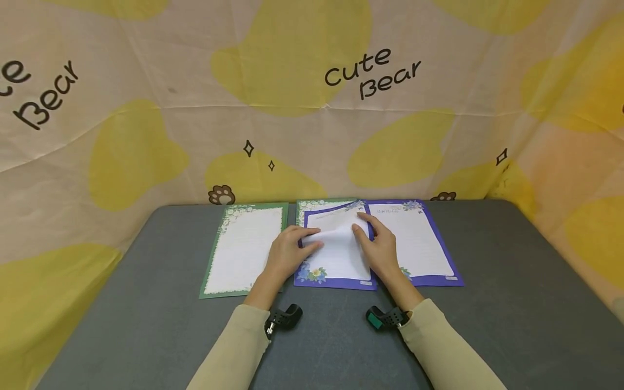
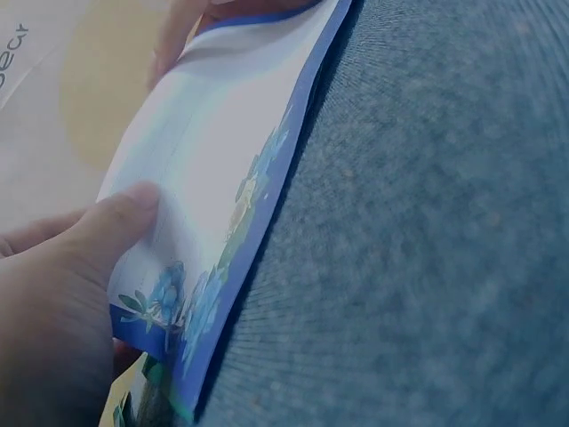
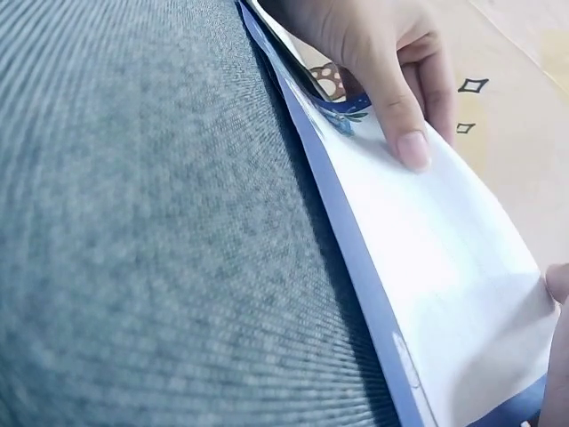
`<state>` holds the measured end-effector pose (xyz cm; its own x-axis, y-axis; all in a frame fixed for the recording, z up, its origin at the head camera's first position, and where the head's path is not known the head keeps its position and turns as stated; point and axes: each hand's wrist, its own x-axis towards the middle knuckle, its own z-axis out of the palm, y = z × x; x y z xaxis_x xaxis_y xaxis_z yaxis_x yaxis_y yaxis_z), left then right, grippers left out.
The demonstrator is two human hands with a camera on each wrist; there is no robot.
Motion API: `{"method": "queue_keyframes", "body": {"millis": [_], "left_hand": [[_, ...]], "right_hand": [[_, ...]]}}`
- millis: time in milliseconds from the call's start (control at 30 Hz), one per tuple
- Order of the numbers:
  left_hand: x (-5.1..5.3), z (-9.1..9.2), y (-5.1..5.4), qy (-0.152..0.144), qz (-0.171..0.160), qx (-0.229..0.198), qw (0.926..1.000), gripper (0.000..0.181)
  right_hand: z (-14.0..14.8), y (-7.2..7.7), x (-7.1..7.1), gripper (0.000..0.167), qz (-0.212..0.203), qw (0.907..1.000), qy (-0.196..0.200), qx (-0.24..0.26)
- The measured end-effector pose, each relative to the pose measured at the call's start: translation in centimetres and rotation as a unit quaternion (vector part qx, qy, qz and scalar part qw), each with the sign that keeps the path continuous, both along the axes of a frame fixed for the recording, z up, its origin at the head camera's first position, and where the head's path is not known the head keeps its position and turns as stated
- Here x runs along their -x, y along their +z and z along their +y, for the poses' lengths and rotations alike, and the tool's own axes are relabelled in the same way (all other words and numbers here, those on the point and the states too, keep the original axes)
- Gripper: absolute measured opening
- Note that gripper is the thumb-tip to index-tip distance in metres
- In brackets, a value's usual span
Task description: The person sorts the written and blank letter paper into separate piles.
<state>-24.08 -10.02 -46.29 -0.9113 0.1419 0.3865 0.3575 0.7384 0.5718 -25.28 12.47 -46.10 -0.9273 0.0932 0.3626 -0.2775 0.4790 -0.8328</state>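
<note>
Four bordered sheets show in front of you, two green and two blue: one green-bordered sheet [image 1: 244, 254] lies left of centre, a second green sheet [image 1: 310, 205] peeks out at centre behind your work, one blue-bordered sheet [image 1: 414, 244] lies right of centre, and the held sheet [image 1: 336, 257], also blue-bordered, sits at the centre of the frame between your two hands. Whether any of them is a stack, you cannot tell. Your left hand [image 1: 288, 250] pinches the held sheet near its left edge, thumb on the near face and fingers behind, with only the paper between them; your right hand [image 1: 381, 246] takes the right edge in the same way. The held sheet bows upward across its middle, while its lower border is down at the surface [image 1: 487, 325]. The step in hand looks like shaping that bend, judging by the matched pinches. The next move seems to call for level hands and squared edges before any pressure, since an uneven pull could skew the crease. Two black wristbands, a left one [image 1: 291, 317] and a right one [image 1: 384, 318], complete the count.
</note>
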Motion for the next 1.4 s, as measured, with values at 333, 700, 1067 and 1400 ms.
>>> {"method": "queue_keyframes", "body": {"millis": [333,700,1067,1400], "left_hand": [[0.3,-0.1,-0.2,-0.038,-0.018,-0.033,0.9986,0.039],[0.7,0.0,-0.3,0.031,-0.068,-0.185,0.9800,0.048],[0.5,0.0,0.1,0.029,-0.005,-0.243,0.9695,0.028],[0.3,0.5,1.1,0.001,0.049,-0.230,0.9718,0.027]], "right_hand": [[0.0,-0.1,0.0,0.035,0.015,0.9986,0.039,0.032],[0.0,0.4,0.0,0.040,0.019,0.9901,0.076,0.116],[0.3,1.8,0.0,0.041,0.000,0.9921,0.083,0.094],[1.9,3.5,0.1,0.041,-0.044,0.9984,0.036,-0.002]]}}
